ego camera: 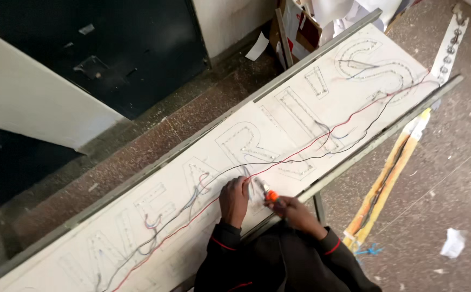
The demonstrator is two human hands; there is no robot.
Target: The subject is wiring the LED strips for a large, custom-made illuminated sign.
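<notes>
A: Where does the wire lie relative to the hands?

B: The red wire [322,138] runs lengthwise along the white sign panel [138,232], from far right to near left, passing just under the left hand [234,201]. A black wire [354,141] follows beside it. Long axis of both: diagonal, same as the panel.

A: Which hand is nearer?

B: The left. It rests on the panel, fingers curled narrow over the wires and a bit of white material; whether it pinches them cannot be told. The right hand [295,212] sits just beside it at the panel's near edge, closed around an orange-handled tool [270,196] whose tip points toward the left hand.

A: Wire appearance?

B: Thin, slack, gently wavy, crossing dotted letter outlines [295,116].
</notes>
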